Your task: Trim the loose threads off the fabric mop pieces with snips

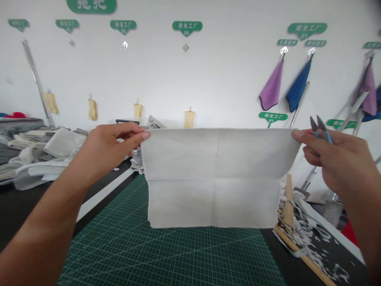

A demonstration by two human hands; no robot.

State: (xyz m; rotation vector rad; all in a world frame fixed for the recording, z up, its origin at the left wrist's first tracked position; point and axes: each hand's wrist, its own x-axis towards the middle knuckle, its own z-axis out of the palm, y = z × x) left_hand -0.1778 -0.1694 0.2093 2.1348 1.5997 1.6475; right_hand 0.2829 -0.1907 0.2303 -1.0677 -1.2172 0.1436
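Well, the left hand (110,145) is pinched narrow, its thumb and fingertips closed on one top corner of a white cloth (214,178). The right hand (333,163) pinches the opposite corner with its thumb, while its curled fingers also hold a pair of thread snips (320,129), whose slim blades point up just beyond the knuckles. The cloth hangs taut between the two hands, showing one upright crease and one crosswise crease.

Below and between the hands lies a green gridded cutting mat (119,238), with the cloth's lower edge hanging in front of it. Under the right hand, a wooden ruler (287,202) and white fabric scraps (309,238) lie on a black tabletop (351,258). Past the left hand, piles of folded pale fabric (44,151) are heaped on a table. Farther ahead, yellow rubber gloves (92,109) hang on a white wall (226,75) beyond the left hand. A purple towel (271,85) and a blue towel (298,83) hang beyond the right hand, and green signs (187,28) run along the wall above.
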